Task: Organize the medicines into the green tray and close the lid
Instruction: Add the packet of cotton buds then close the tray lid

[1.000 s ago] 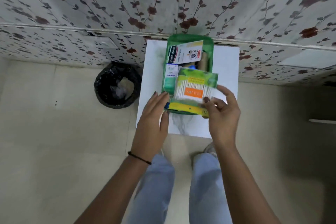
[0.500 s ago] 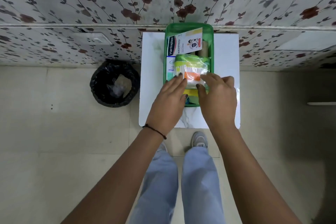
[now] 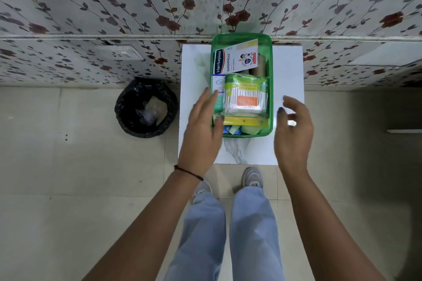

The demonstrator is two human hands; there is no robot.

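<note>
A green tray (image 3: 271, 89) stands on a small white table (image 3: 196, 70) against the wall. Inside it lie a Hansaplast box (image 3: 235, 57), a pack of cotton swabs (image 3: 245, 96), a white and teal box (image 3: 218, 89), a yellow packet (image 3: 243, 120) and a brown roll (image 3: 262, 66). My left hand (image 3: 203, 130) hovers at the tray's left side, fingers apart, holding nothing. On the tray's right, apart from it, my right hand (image 3: 293, 130) is open and empty too. No lid is visible.
A black-lined waste bin (image 3: 146, 107) stands on the tiled floor left of the table. A flowered wall (image 3: 137, 7) runs behind. My legs and shoes (image 3: 252, 177) are just below the table's near edge.
Both hands pressed the cotton swab pack down into the tray, then let go and moved apart to either side. The pack now lies in the tray.
</note>
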